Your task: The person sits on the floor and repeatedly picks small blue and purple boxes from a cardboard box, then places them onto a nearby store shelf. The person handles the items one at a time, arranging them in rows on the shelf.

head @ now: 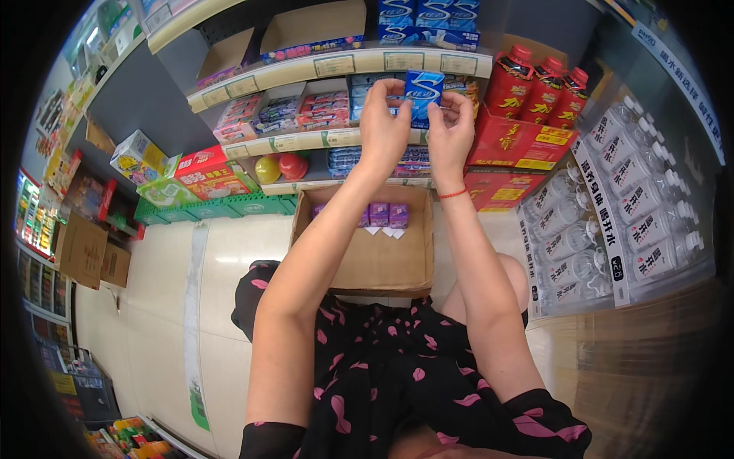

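Both my hands are raised in front of the shelves, with a small blue gum pack (pixel 423 98) upright between them. My left hand (pixel 385 123) has its thumb and fingers on the pack's left edge. On the opposite edge, my right hand (pixel 450 132) grips it the same way. Behind the pack, the middle shelf's price rail (pixel 338 139) is partly hidden by my hands. More blue packs of the same look (pixel 430 14) stand in a display box on the shelf above. Below my forearms, an open cardboard box (pixel 384 264) holds several purple packs (pixel 379 214) along its far side.
Red bottles (pixel 509 80) stand on stacked red cartons (pixel 519 140) at the right, beside a rack of water bottles (pixel 648 224). Left of the shelves, a green crate (pixel 229 206) bears snack boxes (pixel 209 172). Yellow and red round containers (pixel 293 166) sit on the low shelf.
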Motion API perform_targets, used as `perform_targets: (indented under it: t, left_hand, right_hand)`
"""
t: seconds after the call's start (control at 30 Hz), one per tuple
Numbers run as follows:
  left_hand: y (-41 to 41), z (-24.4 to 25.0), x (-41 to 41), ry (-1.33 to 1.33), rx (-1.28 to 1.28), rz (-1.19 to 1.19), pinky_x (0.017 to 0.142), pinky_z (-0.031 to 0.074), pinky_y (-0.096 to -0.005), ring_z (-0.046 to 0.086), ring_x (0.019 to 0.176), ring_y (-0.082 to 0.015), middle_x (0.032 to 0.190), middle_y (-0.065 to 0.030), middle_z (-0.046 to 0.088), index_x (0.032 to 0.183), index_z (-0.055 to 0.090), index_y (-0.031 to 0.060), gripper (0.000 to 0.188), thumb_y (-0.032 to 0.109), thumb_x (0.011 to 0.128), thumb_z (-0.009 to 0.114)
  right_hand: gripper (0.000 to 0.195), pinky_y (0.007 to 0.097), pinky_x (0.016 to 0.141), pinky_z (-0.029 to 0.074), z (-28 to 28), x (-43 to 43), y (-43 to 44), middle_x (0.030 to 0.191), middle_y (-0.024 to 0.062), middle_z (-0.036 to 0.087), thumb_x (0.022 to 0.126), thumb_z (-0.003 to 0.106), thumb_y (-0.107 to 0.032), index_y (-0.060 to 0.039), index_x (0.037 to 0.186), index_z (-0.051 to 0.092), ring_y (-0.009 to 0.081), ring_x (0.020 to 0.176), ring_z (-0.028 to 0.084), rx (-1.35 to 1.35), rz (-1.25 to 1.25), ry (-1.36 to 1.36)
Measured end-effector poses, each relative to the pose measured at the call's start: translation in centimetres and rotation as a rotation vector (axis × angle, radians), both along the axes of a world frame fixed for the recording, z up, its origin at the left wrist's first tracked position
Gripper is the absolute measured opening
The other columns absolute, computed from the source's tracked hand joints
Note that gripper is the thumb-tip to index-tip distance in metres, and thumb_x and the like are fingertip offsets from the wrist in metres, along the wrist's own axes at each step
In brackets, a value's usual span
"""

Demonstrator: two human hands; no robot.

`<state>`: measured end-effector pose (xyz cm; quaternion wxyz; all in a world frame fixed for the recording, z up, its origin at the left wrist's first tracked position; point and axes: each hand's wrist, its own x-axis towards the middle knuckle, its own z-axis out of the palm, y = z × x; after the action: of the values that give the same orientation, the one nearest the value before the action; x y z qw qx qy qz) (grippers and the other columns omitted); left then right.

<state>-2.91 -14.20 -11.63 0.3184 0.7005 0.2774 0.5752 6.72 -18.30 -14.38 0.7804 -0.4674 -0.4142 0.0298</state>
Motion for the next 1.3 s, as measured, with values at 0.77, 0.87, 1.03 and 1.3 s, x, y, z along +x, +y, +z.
perform_targets:
  t: [0.77, 0.87, 1.03, 1.3]
  left_hand:
    - [1.3, 8.3, 6.4, 0.047, 0.207, -0.044, 0.081, 0.055, -0.0332, 0.068, 0.093, -0.0206, 0.116, -0.0113, 0.068, 0.122, 0.064, 0.0027, 0.032, 0.000, 0.091, 0.062]
    - [1.9, 8.6, 7.0, 0.051, 0.277, -0.027, 0.081, 0.055, -0.0306, 0.069, 0.091, -0.0152, 0.117, -0.0094, 0.069, 0.126, 0.065, 0.0034, 0.034, 0.003, 0.092, 0.064]
    - [2.2, 9.9, 7.3, 0.030, 0.339, -0.027, 0.083, 0.054, -0.0285, 0.070, 0.096, -0.0166, 0.116, -0.0094, 0.067, 0.127, 0.065, 0.0033, 0.034, 0.002, 0.093, 0.063]
    - [3.2, 10.6, 7.9, 0.038, 0.380, -0.036, 0.084, 0.055, -0.0279, 0.069, 0.107, -0.0187, 0.118, -0.0103, 0.063, 0.129, 0.064, 0.0054, 0.037, -0.002, 0.095, 0.055]
  right_hand:
    - [0.020, 0.0318, 0.081, 0.056, 8.6, 8.4, 1.2, 0.107, 0.0114, 0.064, 0.092, 0.064, -0.003, 0.0004, 0.110, 0.059, 0.0208, 0.097, 0.068, 0.102, -0.149, -0.194]
    - [0.019, 0.0320, 0.082, 0.056, 9.4, 9.1, 1.4, 0.107, 0.0111, 0.064, 0.092, 0.063, -0.002, 0.0003, 0.110, 0.059, 0.0210, 0.098, 0.068, 0.127, -0.180, -0.222]
    - [0.018, 0.0310, 0.085, 0.055, 10.9, 9.7, 1.9, 0.107, 0.0110, 0.065, 0.092, 0.062, -0.001, 0.0008, 0.110, 0.058, 0.0200, 0.100, 0.067, 0.154, -0.181, -0.250]
    - [0.020, 0.0283, 0.090, 0.054, 11.9, 10.7, 3.2, 0.108, 0.0110, 0.069, 0.094, 0.062, -0.001, 0.0017, 0.113, 0.056, 0.0165, 0.103, 0.067, 0.192, -0.164, -0.275]
